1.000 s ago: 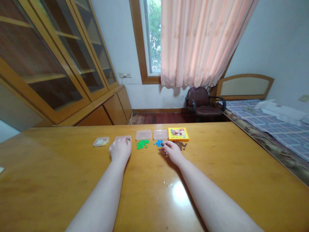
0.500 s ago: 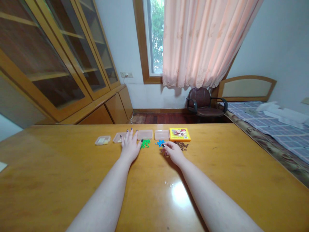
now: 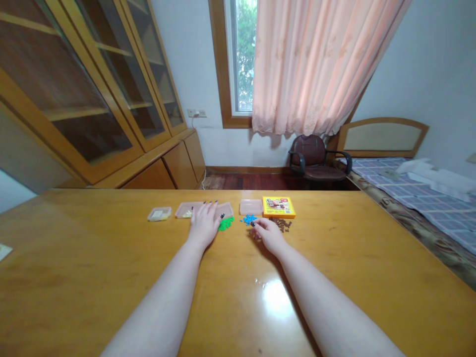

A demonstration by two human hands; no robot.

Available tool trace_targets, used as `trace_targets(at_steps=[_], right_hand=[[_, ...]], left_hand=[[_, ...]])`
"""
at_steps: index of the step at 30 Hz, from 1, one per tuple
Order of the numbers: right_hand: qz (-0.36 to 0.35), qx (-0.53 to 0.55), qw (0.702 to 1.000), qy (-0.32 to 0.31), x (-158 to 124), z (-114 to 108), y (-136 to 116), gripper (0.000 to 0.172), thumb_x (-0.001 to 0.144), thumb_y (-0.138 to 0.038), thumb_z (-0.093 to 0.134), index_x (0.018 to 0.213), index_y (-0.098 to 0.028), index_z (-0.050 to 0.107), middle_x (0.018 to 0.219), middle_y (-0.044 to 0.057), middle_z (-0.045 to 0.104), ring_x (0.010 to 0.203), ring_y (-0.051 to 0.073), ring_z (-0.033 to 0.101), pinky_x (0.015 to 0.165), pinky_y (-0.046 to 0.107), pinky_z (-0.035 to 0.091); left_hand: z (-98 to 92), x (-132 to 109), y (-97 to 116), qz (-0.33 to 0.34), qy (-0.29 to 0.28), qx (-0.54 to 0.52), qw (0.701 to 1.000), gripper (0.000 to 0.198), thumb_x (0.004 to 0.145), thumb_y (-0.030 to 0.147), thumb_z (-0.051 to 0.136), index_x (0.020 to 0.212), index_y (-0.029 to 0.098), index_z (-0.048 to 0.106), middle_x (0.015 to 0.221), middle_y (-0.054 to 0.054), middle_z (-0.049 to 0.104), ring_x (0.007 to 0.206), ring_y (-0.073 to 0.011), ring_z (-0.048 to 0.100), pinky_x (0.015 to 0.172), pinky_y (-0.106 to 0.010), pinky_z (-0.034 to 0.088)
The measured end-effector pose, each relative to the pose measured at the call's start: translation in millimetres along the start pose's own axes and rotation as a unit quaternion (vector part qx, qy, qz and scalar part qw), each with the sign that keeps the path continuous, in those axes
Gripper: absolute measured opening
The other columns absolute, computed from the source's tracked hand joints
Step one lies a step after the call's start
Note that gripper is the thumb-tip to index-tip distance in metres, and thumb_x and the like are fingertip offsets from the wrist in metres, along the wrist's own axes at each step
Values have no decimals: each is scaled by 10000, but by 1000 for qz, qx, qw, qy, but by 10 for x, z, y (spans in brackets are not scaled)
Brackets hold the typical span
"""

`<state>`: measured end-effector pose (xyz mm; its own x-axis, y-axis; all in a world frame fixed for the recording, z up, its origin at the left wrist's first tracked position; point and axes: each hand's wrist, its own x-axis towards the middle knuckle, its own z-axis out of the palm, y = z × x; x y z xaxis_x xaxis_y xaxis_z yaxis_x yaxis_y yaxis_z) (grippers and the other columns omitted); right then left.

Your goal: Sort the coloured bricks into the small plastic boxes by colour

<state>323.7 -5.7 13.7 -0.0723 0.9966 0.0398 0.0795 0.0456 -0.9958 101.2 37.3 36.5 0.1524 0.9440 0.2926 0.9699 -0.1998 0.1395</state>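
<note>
My left hand (image 3: 204,223) lies flat with its fingers stretched out over the left part of the green pieces (image 3: 225,224), fingertips reaching a clear plastic tray (image 3: 226,208). My right hand (image 3: 268,233) rests on the wooden table (image 3: 238,277) with its fingers curled, just below the small pile of blue pieces (image 3: 248,218) and left of the brown pieces (image 3: 281,224). I cannot make out anything inside the right fingers. Another clear tray (image 3: 250,207) and a yellow box (image 3: 278,207) stand behind the piles.
Two more clear trays (image 3: 184,210) (image 3: 159,213) sit left of my left hand. A paper corner (image 3: 4,251) lies at the table's left edge. Beyond the table are a glass-door cabinet (image 3: 85,99), a brown chair (image 3: 316,161) and a bed (image 3: 420,198).
My left hand opened from a fist by the left tray, moved right and now covers part of the green pieces. My right hand has hardly moved.
</note>
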Motion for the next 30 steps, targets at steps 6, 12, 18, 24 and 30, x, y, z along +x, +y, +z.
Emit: trace_targets(at_steps=[6,12,18,24,30], right_hand=[[0,-5,1000,5,3,0,6,240,744,-386,526,833,-172,588,633,5,615,477,96,499,468,214,384],[10,-8,1000,5,3,0,-6,240,741,-397,526,825,-179,581,628,1,610,470,96,494,450,211,376],[16,109,994,21,14,13,-8,349,725,-461,522,932,-181,551,774,32,630,485,82,507,458,207,369],[18,145,987,63,13,15,-77,355,687,-489,545,881,-191,536,702,15,605,495,113,505,435,221,367],[25,157,963,219,92,-105,-15,260,718,-459,490,763,-203,503,606,-17,533,450,105,426,413,231,343]], left_hand=[[135,43,-111,-34,-51,11,998,553,837,437,370,1323,172,355,1373,-138,360,1304,-325,190,1002,-630,42],[68,47,-103,-68,29,-25,997,505,810,367,458,1255,136,404,1258,-170,460,1205,-303,363,1031,-562,125],[-68,-52,46,79,160,-142,974,582,792,415,517,1275,152,329,1273,-141,442,1225,-234,363,1069,-413,225],[-73,-162,301,229,-16,-152,961,730,752,465,552,1360,231,221,1358,-81,387,1253,-223,344,1087,-423,191],[118,-133,194,155,-123,-66,978,618,837,490,389,1386,277,199,1469,-65,138,1337,-249,148,1071,-487,92]])
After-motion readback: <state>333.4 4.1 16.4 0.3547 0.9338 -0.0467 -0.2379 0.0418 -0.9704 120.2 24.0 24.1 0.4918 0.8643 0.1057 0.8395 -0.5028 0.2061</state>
